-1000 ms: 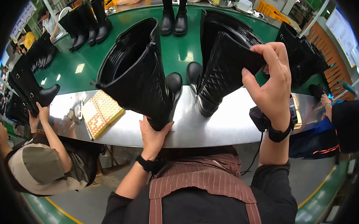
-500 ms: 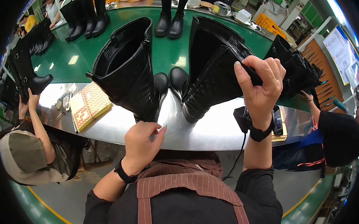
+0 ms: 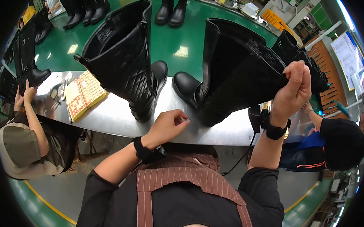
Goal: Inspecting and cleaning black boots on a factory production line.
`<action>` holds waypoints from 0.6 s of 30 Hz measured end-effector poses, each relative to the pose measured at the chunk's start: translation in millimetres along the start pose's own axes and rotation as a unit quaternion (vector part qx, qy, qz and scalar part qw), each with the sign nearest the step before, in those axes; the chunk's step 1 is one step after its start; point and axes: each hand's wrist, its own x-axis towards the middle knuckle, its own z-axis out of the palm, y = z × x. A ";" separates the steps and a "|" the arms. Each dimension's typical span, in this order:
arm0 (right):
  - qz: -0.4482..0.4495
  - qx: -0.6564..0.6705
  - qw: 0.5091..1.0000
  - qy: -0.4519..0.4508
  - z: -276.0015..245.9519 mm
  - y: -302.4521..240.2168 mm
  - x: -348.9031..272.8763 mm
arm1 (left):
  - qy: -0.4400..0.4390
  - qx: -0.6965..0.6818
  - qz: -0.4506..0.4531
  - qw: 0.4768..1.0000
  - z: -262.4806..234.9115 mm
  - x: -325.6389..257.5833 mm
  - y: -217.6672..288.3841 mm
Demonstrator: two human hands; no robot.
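Two tall black boots stand in front of me on the metal edge of the bench. On the left boot (image 3: 121, 67) a quilted panel shows, and its shaft gapes open at the top. The right boot (image 3: 237, 78) leans to the right, its toe turned left. My right hand (image 3: 293, 86) pinches the rim of that boot's shaft. Low by the right boot's heel, apart from it, my left hand (image 3: 169, 125) has thumb and fingertips drawn together; whatever may be between them is too small to make out.
Yellow sheets of round red-and-white stickers (image 3: 83, 95) lie left of the boots. A black corded device (image 3: 255, 117) sits under my right forearm. More black boots (image 3: 171, 10) stand on the green bench (image 3: 187, 44). Co-workers sit at both sides, one holding a boot (image 3: 30, 65).
My right hand has moved right, and the right boot's shaft now leans further that way with its toe turned outward to the left. My left hand has shifted right, away from the left boot.
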 end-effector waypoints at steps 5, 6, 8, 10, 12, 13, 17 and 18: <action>0.062 0.032 0.998 -0.009 -26.8 8.6 -13.0 | -0.080 -0.137 -0.080 0.984 20.9 25.1 -22.6; 0.065 0.033 0.997 -0.012 -27.0 7.3 -19.0 | -0.079 -0.139 -0.084 0.983 22.5 27.5 -21.3; 0.074 0.103 0.989 0.079 -24.4 4.0 -29.5 | -0.080 -0.198 -0.101 0.972 25.9 31.1 -18.4; 0.097 0.104 0.988 0.065 -30.6 9.3 -52.3 | -0.083 -0.223 -0.109 0.965 26.1 34.0 -18.2; 0.224 0.113 0.967 0.047 -40.9 30.9 -94.7 | -0.085 -0.260 -0.116 0.955 28.2 37.5 -20.2; 0.292 0.091 0.952 -0.018 -47.3 39.9 -122.7 | -0.076 -0.266 -0.115 0.954 28.9 37.8 -20.0; 0.370 0.106 0.909 -0.163 -36.9 33.4 -174.8 | -0.097 -0.257 -0.123 0.954 30.9 44.6 -23.1; 0.376 0.096 0.903 -0.186 -32.6 28.2 -175.9 | -0.103 -0.273 -0.127 0.948 30.8 44.5 -22.7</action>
